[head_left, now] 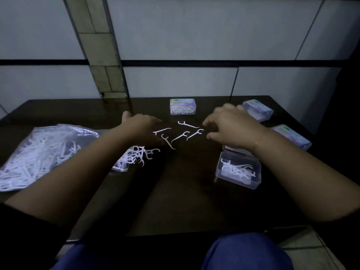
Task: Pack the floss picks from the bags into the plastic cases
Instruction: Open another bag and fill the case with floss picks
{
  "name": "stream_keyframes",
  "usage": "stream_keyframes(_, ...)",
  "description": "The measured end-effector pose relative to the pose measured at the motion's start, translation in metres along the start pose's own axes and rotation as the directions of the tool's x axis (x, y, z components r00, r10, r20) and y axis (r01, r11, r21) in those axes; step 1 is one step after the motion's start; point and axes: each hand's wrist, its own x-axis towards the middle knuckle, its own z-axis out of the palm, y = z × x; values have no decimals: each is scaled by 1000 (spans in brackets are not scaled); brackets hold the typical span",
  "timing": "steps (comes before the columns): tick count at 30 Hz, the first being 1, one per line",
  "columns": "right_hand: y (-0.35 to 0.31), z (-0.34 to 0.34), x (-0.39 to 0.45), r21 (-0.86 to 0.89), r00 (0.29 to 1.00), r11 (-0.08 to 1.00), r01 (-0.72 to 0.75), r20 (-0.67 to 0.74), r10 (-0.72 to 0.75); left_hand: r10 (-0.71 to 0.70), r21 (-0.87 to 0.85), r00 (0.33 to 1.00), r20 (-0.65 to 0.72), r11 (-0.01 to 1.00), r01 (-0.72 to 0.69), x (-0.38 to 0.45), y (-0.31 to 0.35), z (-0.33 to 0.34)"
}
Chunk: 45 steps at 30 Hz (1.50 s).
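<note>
Your relaxed, empty left hand (143, 126) and right hand (231, 126) flank the loose picks (181, 133); align them before filling the open case (238, 169) nearer you.

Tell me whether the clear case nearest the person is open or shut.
Open. The case has no lid over it, and the white floss picks inside show uncovered.

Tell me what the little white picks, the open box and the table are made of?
Floss picks: probably plastic, white, thin and all one moulded shape.
Open box: clear plastic, since the picks inside show through its glossy walls.
Table: maybe dark varnished wood or laminate; it shines faintly, but the dim light hides any grain.
</note>
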Motion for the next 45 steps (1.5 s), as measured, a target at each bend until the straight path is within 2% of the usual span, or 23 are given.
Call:
stream_keyframes(4, -13, 21, 64, -228, 987, 971, 75, 158, -40, 2, 78, 995, 102, 997, -10, 25, -3, 9)
stream_keyframes(7, -16, 34, 95, -318, 946, 945, 82, 324, 27, 5, 70, 990, 138, 997, -15, 40, -4, 13)
stream_keyframes(10, -14, 35, 109, -296, 888, 955, 36, 447, 106, -9, 32, 985, 170, 999, 4, 52, -7, 18)
stream_keyframes(13, -9, 36, 116, -225, 865, 974, 17, 493, 99, -12, 7, 988, 154, 1000, 11, 57, -6, 19)
stream_keyframes(21, -8, 53, 128, 69, 893, 993, -97, 446, 56, -39, -190, 999, -1, 981, 38, 62, -1, 28)
stream_keyframes(25, -13, 60, 127, 135, 915, 983, -123, 399, 60, -84, -247, 993, -78, 967, 62, 61, 8, 32)
stream_keyframes(28, -12, 58, 124, 142, 914, 985, -96, 404, 31, -74, -287, 997, 1, 955, 71, 59, 9, 28)
stream_keyframes(32, -14, 56, 120, 126, 913, 991, -32, 408, -23, 20, -195, 983, 183, 981, 16, 53, 7, 19)
stream_keyframes(36, -19, 57, 122, 105, 910, 994, -12, 412, -32, -31, -240, 990, 139, 969, 64, 56, 5, 18)
stream_keyframes(40, -20, 59, 126, 104, 912, 986, -129, 404, 77, -69, -213, 990, 127, 972, 95, 61, 7, 18)
stream_keyframes(43, -19, 58, 131, 134, 898, 964, -231, 410, 158, -69, -177, 984, 166, 979, 99, 62, 8, 15)
stream_keyframes(45, -18, 58, 131, 128, 892, 961, -245, 417, 172, -58, -125, 979, 195, 989, 83, 59, 11, 12)
